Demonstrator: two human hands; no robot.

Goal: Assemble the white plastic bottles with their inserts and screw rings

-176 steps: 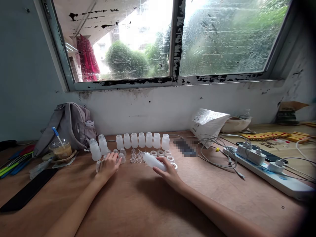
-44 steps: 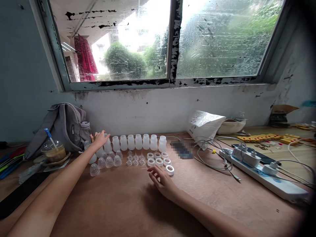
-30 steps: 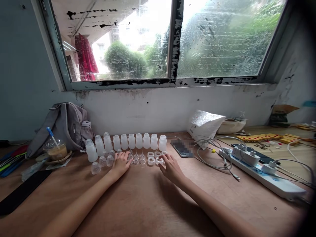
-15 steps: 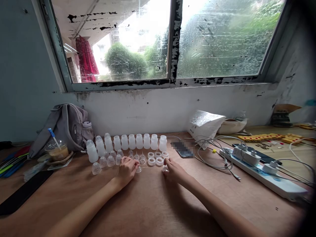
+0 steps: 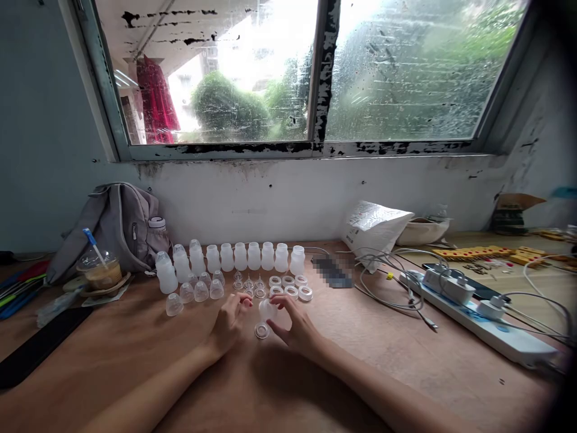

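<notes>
In the middle of the table, my right hand (image 5: 295,325) has its thumb and fingers curved round a translucent white ring (image 5: 267,309), which appears tilted on edge. Just below it, a clear bottle nipple (image 5: 261,330) lies on the tabletop. My left hand (image 5: 231,320) is close by on the left, fingers curled inward; whatever they hold, if anything, is hidden. Behind my hands stand small clear nipples (image 5: 258,285) and two rows of white rings (image 5: 305,293). Clear domed caps (image 5: 201,292) are grouped left of my left hand. A row of frosted bottles (image 5: 253,257) lines the back, some capped.
On the left are a grey backpack (image 5: 121,228), an iced drink cup (image 5: 101,272), pens (image 5: 20,291) and a black slab (image 5: 42,349). To the right lie a phone (image 5: 333,272), cables (image 5: 383,288), a white pouch (image 5: 374,231) and a power strip (image 5: 487,328).
My right hand has moved left from the rings to the middle, where the white ring now shows. A ring now sits at the front row's right end. The left hand has shifted slightly nearer me.
</notes>
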